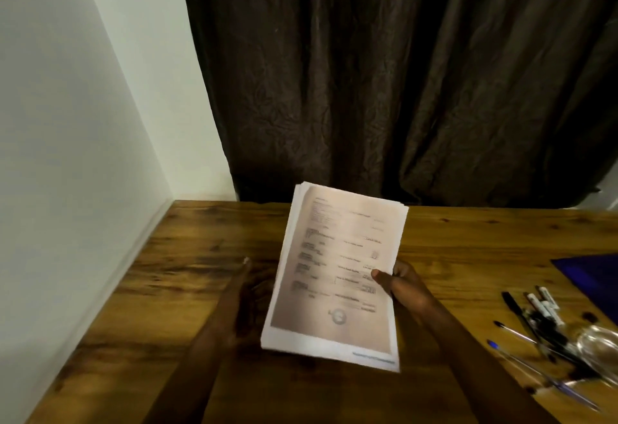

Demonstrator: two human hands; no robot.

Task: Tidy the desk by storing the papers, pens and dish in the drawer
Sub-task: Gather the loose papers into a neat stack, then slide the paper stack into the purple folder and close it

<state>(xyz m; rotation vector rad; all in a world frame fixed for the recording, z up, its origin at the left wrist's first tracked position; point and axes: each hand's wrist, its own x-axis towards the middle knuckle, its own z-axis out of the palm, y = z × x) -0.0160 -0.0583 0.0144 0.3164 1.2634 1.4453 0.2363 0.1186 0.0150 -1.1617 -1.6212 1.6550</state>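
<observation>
A stack of printed papers (337,270) is held up, tilted, above the middle of the wooden desk (174,276). My right hand (401,285) grips its right edge, thumb on the front sheet. My left hand (247,293) is beside the stack's left edge, fingers straight and apart, partly hidden behind the sheets; whether it touches them is unclear. Several pens (541,326) lie scattered at the right of the desk. A clear glass dish (598,343) sits among them near the right edge. No drawer is in view.
A dark blue sheet or folder (592,276) lies at the far right of the desk. A white wall (67,156) runs along the desk's left side. A dark brown curtain (401,72) hangs behind the far edge.
</observation>
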